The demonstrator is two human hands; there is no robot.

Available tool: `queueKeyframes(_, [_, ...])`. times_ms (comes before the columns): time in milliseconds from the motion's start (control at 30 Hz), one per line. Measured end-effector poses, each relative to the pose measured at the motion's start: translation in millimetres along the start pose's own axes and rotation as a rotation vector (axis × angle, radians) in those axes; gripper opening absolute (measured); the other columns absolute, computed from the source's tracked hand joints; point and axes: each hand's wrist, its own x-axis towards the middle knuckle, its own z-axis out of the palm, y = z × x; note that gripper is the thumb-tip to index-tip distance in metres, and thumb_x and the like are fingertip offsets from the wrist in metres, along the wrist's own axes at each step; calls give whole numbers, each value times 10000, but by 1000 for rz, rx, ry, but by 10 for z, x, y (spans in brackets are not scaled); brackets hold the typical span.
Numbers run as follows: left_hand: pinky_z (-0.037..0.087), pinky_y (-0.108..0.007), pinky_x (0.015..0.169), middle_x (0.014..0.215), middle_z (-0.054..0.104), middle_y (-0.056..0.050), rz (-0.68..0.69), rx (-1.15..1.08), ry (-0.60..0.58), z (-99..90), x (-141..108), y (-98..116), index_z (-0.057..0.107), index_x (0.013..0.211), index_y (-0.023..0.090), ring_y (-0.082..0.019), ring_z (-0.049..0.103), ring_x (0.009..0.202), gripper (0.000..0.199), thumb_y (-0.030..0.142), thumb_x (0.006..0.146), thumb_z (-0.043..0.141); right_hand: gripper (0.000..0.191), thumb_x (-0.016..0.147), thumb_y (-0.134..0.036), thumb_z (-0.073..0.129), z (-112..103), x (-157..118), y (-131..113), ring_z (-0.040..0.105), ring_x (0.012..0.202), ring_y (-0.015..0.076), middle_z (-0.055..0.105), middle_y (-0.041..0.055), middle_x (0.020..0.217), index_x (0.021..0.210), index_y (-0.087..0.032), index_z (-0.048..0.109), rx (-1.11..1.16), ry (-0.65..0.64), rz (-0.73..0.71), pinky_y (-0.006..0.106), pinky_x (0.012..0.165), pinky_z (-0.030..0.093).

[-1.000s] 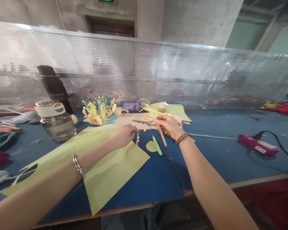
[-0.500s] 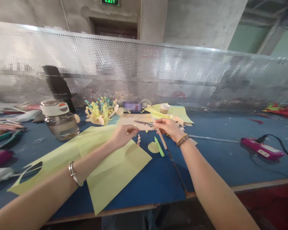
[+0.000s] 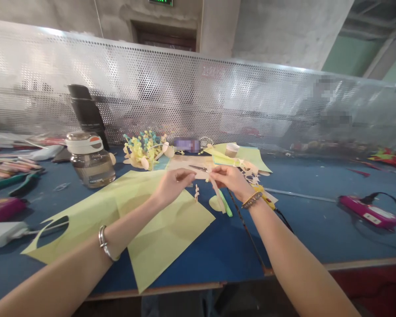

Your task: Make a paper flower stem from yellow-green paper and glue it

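Head view, inspector's entry.

**Inspector A:** Both hands are meeting above the middle of the blue felt-covered table, toward its far edge. The right hand is pinching the top of a narrow pale-pink paper strip. The left hand is closing thumb and forefinger at that same top end.

**Inspector B:** How is the strip lying?

**Inspector A:** Its long axis is running from the fingertips downward and slightly toward the near edge, with the lower end hanging free above the table. The gripped end is sitting between the two hands; the right hand is holding more of it. Whether the left fingertips are actually touching it, I cannot tell.

**Inspector B:** Surroundings?

**Inspector A:** A large sheet of pale yellow-green paper is lying under the left forearm, reaching the near edge. A green marker pen is resting just beside the strip's lower end. A clear plastic water bottle with a white lid is standing toward the far left, with a yellow-and-teal paper flower cluster beside it. A magenta glue gun is lying well apart to the right.
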Motion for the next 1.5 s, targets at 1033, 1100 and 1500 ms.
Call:
queueKeyframes(1033, [248,-582,1014,1267,590,-122,60,777,-463,-422,-138,-136,541,1259,258,-363,521,1164,471,334,796,517,107,654,-102,713,312,1300,25,542,479,89,626,36,633,725,-140,642,-295,5,114,194,418,460])
queueKeyframes(1100, [230,-572,1029,1302,558,-143,30,785,-454,-418,-156,-69,473,1326,252,-370,487,1200,558,390,789,538,107,667,-114,708,318,1285,-7,545,496,86,624,28,648,748,-147,647,-293,-14,102,187,425,462])
queueKeyframes(1500, [273,-466,1067,1448,406,-94,168,617,-735,-187,-492,255,422,1370,272,-317,340,1331,638,487,789,576,85,731,-144,671,-202,1008,-152,565,567,85,657,53,773,812,-150,646,-284,-44,100,175,457,479])
